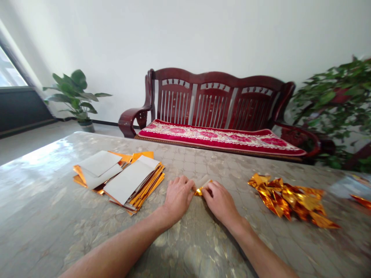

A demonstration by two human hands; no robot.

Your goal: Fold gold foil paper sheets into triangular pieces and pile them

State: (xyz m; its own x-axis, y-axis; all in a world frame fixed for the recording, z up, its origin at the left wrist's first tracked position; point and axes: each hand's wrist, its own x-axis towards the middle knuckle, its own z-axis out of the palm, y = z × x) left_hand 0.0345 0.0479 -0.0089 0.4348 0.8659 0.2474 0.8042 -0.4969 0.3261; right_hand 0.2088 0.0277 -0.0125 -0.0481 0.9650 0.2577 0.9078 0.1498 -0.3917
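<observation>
My left hand (179, 196) and my right hand (219, 200) rest on the patterned table (185, 239), fingers curled and pinched together on one small gold foil paper (202, 186) lying between them. The paper shows a pale back and a gold edge; most of it is hidden by my fingers. A stack of flat gold foil sheets (124, 179), white sides up, lies to the left of my left hand. A pile of folded gold foil pieces (292, 200) lies to the right of my right hand.
A dark red wooden bench (214, 104) with a red cushion stands behind the table. A potted plant (75, 94) is at the far left, a leafy plant (336, 104) at the right. A clear bag (348, 186) lies near the table's right edge.
</observation>
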